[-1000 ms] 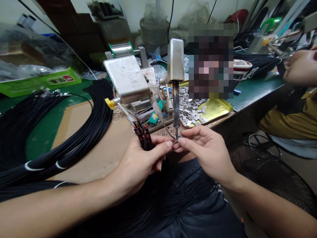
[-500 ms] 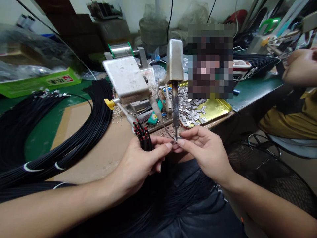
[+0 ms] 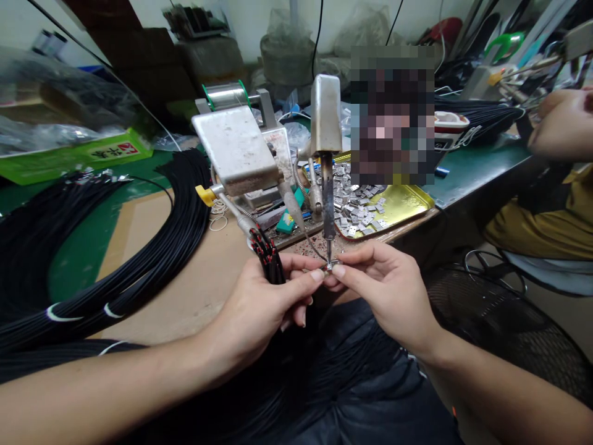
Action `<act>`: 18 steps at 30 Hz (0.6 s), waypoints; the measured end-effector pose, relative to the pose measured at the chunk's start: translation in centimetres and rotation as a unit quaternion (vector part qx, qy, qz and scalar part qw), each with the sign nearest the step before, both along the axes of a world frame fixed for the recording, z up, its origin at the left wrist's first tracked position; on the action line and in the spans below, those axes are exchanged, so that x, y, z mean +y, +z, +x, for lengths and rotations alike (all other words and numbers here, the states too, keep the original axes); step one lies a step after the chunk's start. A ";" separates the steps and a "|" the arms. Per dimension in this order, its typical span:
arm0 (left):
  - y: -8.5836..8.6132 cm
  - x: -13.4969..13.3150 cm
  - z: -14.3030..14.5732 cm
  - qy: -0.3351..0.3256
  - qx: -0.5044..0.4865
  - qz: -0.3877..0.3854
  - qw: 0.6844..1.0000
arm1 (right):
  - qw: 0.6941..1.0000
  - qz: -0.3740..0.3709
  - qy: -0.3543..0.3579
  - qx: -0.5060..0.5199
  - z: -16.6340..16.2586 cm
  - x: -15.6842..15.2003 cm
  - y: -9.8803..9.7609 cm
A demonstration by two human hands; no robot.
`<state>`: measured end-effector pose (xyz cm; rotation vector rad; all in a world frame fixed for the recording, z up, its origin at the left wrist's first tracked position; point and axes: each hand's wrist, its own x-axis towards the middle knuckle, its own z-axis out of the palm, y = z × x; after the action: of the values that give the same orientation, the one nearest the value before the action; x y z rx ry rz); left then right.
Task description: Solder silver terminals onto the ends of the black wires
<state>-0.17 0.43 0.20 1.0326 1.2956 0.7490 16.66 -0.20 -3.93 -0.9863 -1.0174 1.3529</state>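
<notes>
My left hand (image 3: 266, 303) is closed round a bundle of black cables with red-marked ends (image 3: 267, 253), its thumb and forefinger pinching one thin wire toward the centre. My right hand (image 3: 384, 284) pinches a small metal piece (image 3: 330, 267) right under the tip of a fixed soldering iron (image 3: 327, 204). Both sets of fingertips meet at that tip. A solder feed nozzle (image 3: 293, 207) slants in from the metal box (image 3: 236, 148) on the left.
A large coil of black cables (image 3: 139, 247) lies across the bench on the left. A yellow tray (image 3: 407, 204) with several small metal pieces sits behind the iron. Another person sits at the right, a hand (image 3: 560, 123) on a cable bundle. A fan grille (image 3: 500, 321) is below right.
Both hands have shifted very slightly under the iron tip; the pinch is held the same.
</notes>
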 end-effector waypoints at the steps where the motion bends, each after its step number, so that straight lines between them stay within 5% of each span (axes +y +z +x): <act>1: 0.0 0.0 0.0 0.001 -0.001 0.000 1.000 | 1.000 0.001 -0.001 -0.001 0.0 0.0 0.0; 18: 0.2 -0.1 0.0 -0.005 0.001 0.005 1.000 | 1.000 0.004 -0.018 -0.001 -0.1 0.0 0.1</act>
<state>-0.22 0.34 0.37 1.0471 1.2892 0.7480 16.57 -0.23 -3.79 -0.9953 -1.0019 1.3183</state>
